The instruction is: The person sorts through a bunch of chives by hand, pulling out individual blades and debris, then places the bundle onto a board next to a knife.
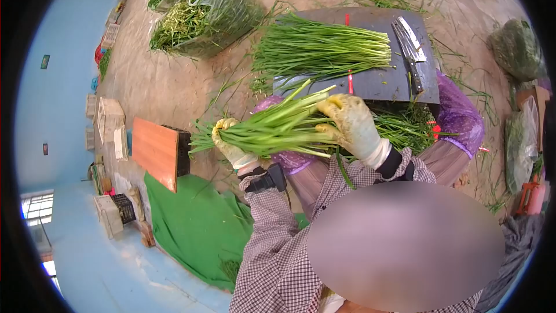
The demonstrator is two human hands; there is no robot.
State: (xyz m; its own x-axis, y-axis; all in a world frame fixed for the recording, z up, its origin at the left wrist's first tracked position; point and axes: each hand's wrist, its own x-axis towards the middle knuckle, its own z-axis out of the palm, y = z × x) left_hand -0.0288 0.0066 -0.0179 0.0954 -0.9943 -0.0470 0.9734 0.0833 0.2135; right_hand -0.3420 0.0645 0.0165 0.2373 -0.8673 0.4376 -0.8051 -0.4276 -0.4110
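My left hand [230, 142], in a stained pale glove, is closed around the leafy part of a loose bunch of long green stalks [275, 127]. The pale stem ends fan out to the right. At those ends my right hand [352, 124], also gloved, has curled fingers and thumb on some stems. Beyond the hands, a large pile of similar green stalks [330, 46] lies on a dark board [370, 90], its pale ends to the right. A knife [412, 61] with a black handle rests on the board beside those ends.
Stuffed plastic bags of greens [214, 17] stand at the upper left. More greens [399, 130] lie between my legs, below the board. An orange-red panel [155, 152] and a green cloth [194, 226] are at the left. Another filled bag [515, 49] is at the right.
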